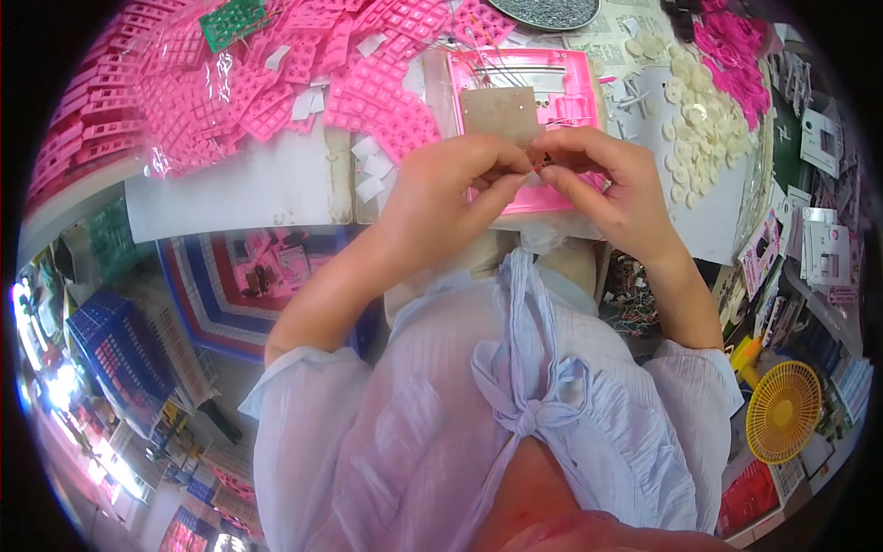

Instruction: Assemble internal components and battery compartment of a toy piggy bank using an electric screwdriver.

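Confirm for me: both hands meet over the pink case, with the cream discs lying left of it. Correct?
Not quite: the head view shows the cream discs lying right of the pink case. The left hand and right hand do meet over it.

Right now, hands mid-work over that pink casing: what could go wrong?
1. Left hand and right hand meet fingertip to fingertip over the pink plastic casing; a small part there, too hidden to identify, might drop in.
2. The brown board sits just beyond the fingers; a slip could nudge it.
3. The loose off-white discs beside the right hand could scatter if brushed.
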